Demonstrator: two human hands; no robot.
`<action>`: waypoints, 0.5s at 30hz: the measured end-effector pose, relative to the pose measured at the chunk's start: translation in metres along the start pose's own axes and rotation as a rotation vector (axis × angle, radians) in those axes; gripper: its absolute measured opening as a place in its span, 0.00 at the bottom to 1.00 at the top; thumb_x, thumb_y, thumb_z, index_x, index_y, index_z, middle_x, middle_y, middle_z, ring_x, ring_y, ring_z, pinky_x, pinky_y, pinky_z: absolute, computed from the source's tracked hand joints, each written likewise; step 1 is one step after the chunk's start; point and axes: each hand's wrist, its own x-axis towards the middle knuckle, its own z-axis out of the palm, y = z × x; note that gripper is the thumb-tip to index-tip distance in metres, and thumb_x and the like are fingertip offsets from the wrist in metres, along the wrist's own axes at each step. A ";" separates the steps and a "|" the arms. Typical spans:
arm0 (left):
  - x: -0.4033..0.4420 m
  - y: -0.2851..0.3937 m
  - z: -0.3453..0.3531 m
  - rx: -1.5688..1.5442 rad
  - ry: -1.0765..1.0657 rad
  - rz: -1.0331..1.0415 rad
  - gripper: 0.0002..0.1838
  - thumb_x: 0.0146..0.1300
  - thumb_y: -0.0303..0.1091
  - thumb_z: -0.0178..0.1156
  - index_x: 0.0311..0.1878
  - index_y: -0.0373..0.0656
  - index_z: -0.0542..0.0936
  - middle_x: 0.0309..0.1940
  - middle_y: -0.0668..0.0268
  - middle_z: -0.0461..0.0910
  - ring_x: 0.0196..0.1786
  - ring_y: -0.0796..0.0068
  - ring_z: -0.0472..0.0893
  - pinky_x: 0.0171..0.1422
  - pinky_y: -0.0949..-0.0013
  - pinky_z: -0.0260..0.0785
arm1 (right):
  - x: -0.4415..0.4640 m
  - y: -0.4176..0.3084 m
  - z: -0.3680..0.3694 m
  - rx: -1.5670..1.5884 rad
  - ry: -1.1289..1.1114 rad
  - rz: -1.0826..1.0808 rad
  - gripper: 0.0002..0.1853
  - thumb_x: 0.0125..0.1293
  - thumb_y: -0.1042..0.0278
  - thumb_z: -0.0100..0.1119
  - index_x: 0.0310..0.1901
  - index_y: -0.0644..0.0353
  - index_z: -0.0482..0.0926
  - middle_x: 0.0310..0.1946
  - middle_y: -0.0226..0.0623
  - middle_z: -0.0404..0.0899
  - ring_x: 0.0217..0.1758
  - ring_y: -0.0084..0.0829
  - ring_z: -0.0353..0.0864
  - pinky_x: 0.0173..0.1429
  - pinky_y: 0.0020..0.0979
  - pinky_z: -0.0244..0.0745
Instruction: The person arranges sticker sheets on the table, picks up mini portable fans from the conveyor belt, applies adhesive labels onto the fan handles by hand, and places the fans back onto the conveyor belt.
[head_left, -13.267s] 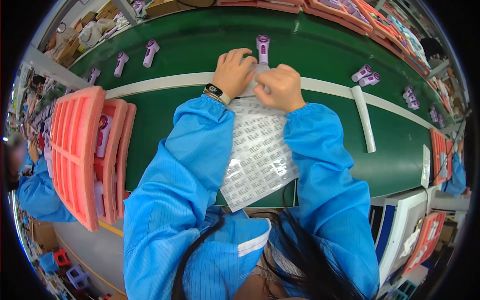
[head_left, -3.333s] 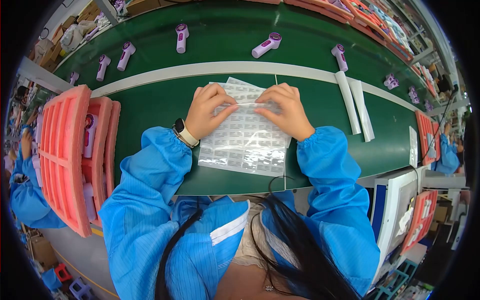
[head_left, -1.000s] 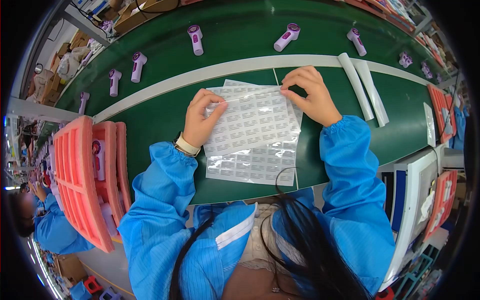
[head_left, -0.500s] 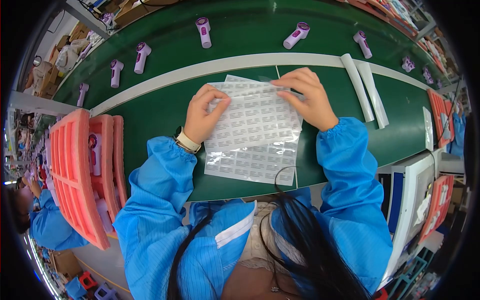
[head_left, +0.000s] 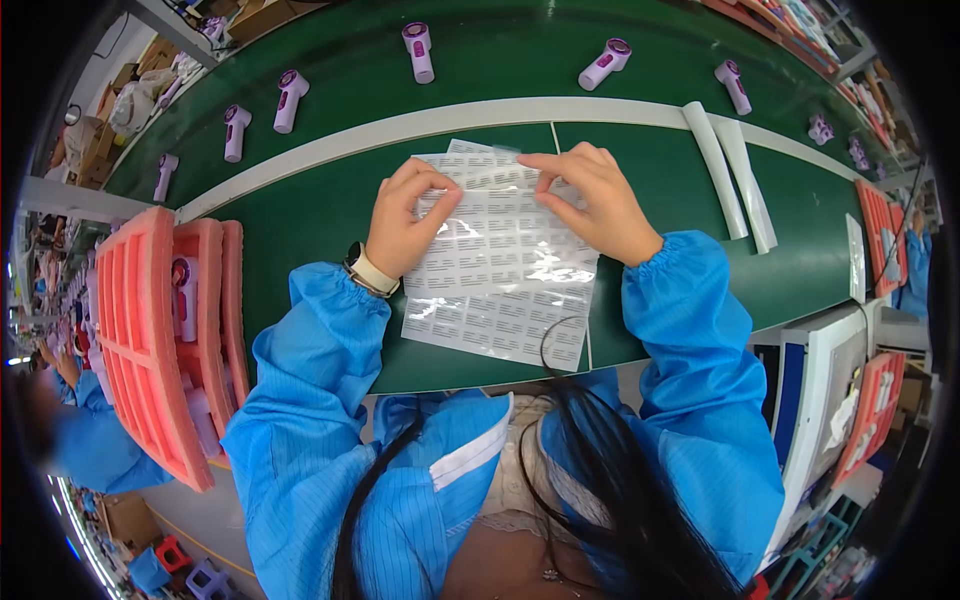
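A sheet of printed labels (head_left: 480, 240), glossy and with rows of small dark text, lies on the green bench in front of me. Under it, more label sheets (head_left: 490, 330) stick out at the bottom and at the top. My left hand (head_left: 408, 218) is closed at the upper left of the top sheet, thumb and index finger pinching there. At the sheet's upper right is my right hand (head_left: 598, 205), fingers bent and index fingertip at the top edge. A small clear strip (head_left: 505, 153) shows at that fingertip; its exact outline is hard to see.
Beyond a white rail (head_left: 400, 130), several purple-and-white handheld devices (head_left: 418, 55) lie on a green belt. Two rolled white sheets (head_left: 716, 175) lie to the right. Pink foam trays (head_left: 140, 340) stand at left, near a co-worker in blue (head_left: 110, 440).
My right hand has moved a little left along the sheet's top edge, the clear strip moving with it. My left hand stays at the upper left of the sheet.
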 end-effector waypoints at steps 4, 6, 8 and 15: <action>0.003 -0.008 0.002 -0.113 0.117 -0.099 0.06 0.59 0.32 0.64 0.34 0.39 0.81 0.34 0.65 0.77 0.37 0.63 0.77 0.41 0.65 0.64 | -0.001 -0.005 -0.002 0.103 -0.070 -0.002 0.26 0.56 0.77 0.63 0.59 0.51 0.76 0.36 0.26 0.81 0.40 0.31 0.75 0.49 0.32 0.66; 0.002 -0.005 0.000 -0.037 0.054 -0.044 0.05 0.60 0.30 0.63 0.35 0.38 0.80 0.35 0.65 0.75 0.39 0.68 0.75 0.45 0.69 0.63 | 0.000 -0.007 -0.001 0.112 -0.059 -0.002 0.29 0.54 0.80 0.65 0.60 0.54 0.76 0.36 0.28 0.81 0.38 0.31 0.74 0.49 0.32 0.70; 0.001 0.002 0.001 0.058 0.013 0.029 0.05 0.60 0.29 0.63 0.36 0.39 0.80 0.35 0.65 0.75 0.40 0.70 0.74 0.48 0.70 0.62 | 0.001 -0.009 0.004 0.133 0.043 -0.014 0.30 0.54 0.81 0.65 0.61 0.54 0.75 0.38 0.30 0.80 0.40 0.32 0.76 0.50 0.33 0.72; -0.001 0.015 0.009 0.167 0.002 0.128 0.05 0.59 0.34 0.64 0.35 0.45 0.82 0.34 0.70 0.77 0.40 0.70 0.76 0.49 0.66 0.56 | 0.002 -0.019 0.016 0.192 0.081 -0.084 0.31 0.55 0.85 0.62 0.62 0.54 0.73 0.45 0.37 0.77 0.43 0.33 0.79 0.48 0.32 0.77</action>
